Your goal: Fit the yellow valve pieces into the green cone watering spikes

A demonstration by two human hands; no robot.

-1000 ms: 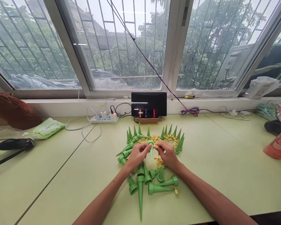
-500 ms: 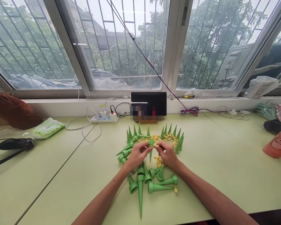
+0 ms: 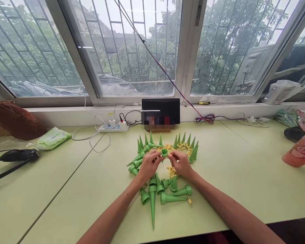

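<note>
My left hand point(image 3: 149, 166) is closed round a green plastic watering spike point(image 3: 164, 153), its round hollow end tipped up towards me. Against the side of that spike, my right hand point(image 3: 181, 164) pinches a small yellow plug point(image 3: 170, 155), mostly covered by the fingertips. Whether the plug sits in a hole I cannot tell. Loose yellow plugs point(image 3: 172, 172) lie under the right hand, and more are heaped behind both hands. Several green spikes point(image 3: 152, 207) lie on the table in front and at left. Others stand points up in an arc point(image 3: 184, 138) at the back.
A tablet point(image 3: 160, 111) leans on a small box at the back of the table. White cables run from a power strip point(image 3: 113, 127) at left. A wipes pack point(image 3: 54, 138) lies far left; a red drink cup point(image 3: 298, 150) stands far right.
The spike in my left hand has tilted, so its hollow end now faces me and its point is mostly hidden. My right hand keeps the yellow plug at its side.
</note>
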